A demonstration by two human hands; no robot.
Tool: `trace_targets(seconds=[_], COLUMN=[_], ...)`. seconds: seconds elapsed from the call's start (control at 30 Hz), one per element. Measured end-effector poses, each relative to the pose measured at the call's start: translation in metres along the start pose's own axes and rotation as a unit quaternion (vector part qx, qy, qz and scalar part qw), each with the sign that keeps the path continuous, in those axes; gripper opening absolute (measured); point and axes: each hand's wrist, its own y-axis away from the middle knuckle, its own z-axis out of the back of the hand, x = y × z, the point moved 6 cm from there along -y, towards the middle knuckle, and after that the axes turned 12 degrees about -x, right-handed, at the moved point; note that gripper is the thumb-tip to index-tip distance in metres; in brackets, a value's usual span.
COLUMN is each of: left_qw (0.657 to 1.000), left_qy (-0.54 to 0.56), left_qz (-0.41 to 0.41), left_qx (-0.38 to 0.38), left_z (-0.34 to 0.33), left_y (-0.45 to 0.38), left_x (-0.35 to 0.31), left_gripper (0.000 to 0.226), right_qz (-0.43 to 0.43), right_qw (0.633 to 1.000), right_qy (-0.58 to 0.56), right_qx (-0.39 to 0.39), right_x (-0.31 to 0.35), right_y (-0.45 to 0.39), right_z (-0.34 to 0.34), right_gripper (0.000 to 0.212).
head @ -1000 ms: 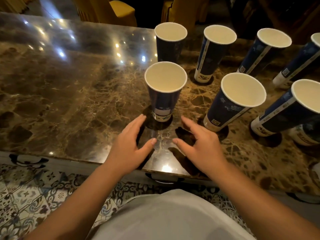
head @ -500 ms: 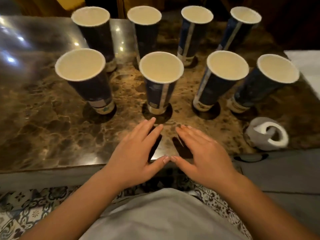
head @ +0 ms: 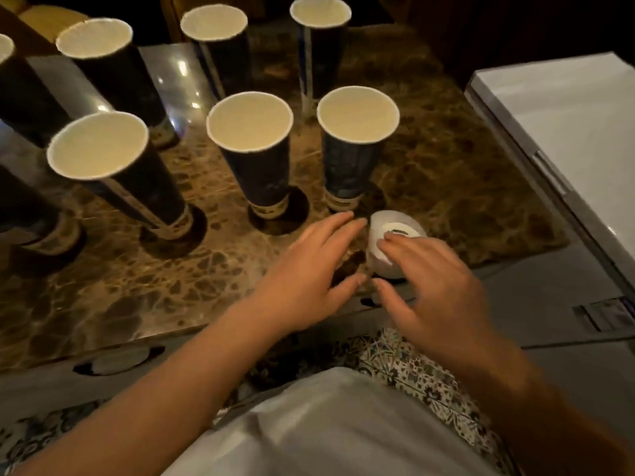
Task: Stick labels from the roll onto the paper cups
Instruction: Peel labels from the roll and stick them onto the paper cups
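Label roll [head: 395, 242] lies on its side on the marble table [head: 464, 187], near the front edge, just in front of the nearest right paper cup [head: 355, 146]. Right hand [head: 436, 286] hovers over it, fingers spread and relaxed, fingertips at the roll's near rim; contact unclear, blurred. Left hand [head: 316, 269] just left of the roll, loose, holding nothing. Best move: pinch the roll with the right, steady with the left, find the free label edge before peeling.

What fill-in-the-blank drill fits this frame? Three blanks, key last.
1. The label roll lies on the marble table just in front of the ____-most near cup.
2. The right hand reaches over the ____.
3. The left hand holds ____.

Missing: right; roll; nothing
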Motion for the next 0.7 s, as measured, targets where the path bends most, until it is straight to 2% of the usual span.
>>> trace_targets(seconds=[0.17, 0.33, 0.43, 0.5, 0.57, 0.7], left_qw=[0.998, 0.996, 0.995, 0.993, 0.993, 0.990], left_qy=[0.042, 0.038, 0.040, 0.049, 0.054, 0.081], left_qz=[0.034, 0.070, 0.085, 0.092, 0.091, 0.082], left_qx=[-0.024, -0.036, -0.044, -0.049, -0.058, -0.081], left_z=[-0.022, -0.026, -0.023, -0.021, -0.019, -0.013], left_y=[-0.023, -0.036, -0.042, -0.044, -0.045, -0.047], left_x=[-0.013, -0.021, -0.023, -0.024, -0.025, -0.026], left_gripper=[0.046, 0.050, 0.031, 0.018, 0.011, 0.015], right_qz=[0.002, 0.000, -0.007, -0.038, -0.085, -0.114], right_qw=[0.999, 0.998, 0.996, 0.993, 0.985, 0.972], right_qy=[-0.032, -0.063, -0.079, -0.112, -0.149, -0.186], right_qx=[0.002, 0.030, 0.030, 0.022, 0.034, 0.083], right_x=[-0.036, -0.060, -0.069, -0.074, -0.078, -0.079], right_y=[-0.004, -0.010, -0.017, -0.023, -0.030, -0.040], right_z=[0.004, -0.003, -0.008, -0.009, -0.010, -0.016], right_gripper=[0.043, 0.041, 0.033, 0.020, 0.015, 0.006])
